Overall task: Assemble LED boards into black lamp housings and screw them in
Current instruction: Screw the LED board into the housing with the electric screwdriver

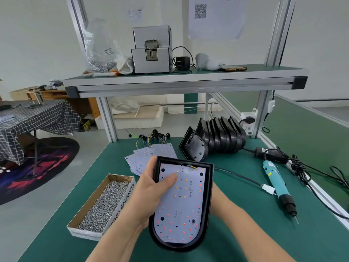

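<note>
1. The black lamp housing is held up above the green table, with its open side to the camera
2. An LED board lies inside the housing; the marking "12V" is printed on its lower part, and coloured wires meet its top edge
3. The left hand grips the left wall of the housing, and its thumb presses flat on the board
4. The right hand is behind the housing; its fingers are hidden, so I cannot tell how they lie
5. To the left stands a cardboard box full of screws; on its side the letters "RING BALANCER" can be read
6. To the right lies a teal electric screwdriver; its label is too small to read
7. Spare boards lie fanned out behind the hands, beside a stack of housings
8. A paper sheet with a QR code hangs on the wall above the shelf; its text is blurred
</note>
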Available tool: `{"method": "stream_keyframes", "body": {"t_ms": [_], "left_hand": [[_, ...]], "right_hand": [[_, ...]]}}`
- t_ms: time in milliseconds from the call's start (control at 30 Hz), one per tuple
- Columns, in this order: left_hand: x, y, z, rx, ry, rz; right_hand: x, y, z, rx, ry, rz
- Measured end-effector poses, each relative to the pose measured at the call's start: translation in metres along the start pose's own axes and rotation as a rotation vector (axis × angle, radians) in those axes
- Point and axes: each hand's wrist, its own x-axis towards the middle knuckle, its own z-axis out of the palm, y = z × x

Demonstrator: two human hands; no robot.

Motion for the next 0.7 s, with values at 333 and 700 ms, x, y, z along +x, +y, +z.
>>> {"method": "stream_keyframes", "body": {"t_ms": [333,700], "left_hand": [[0.007,-0.010,-0.011,0.085,0.082,0.034],[0.019,-0.007,-0.035,0.238,-0.026,-0.008]], "right_hand": [[-0.004,-0.007,-0.010,-0.269,0.208,-0.258],[0.000,0.002,-0.004,-0.271,0.226,-0.231]]}}
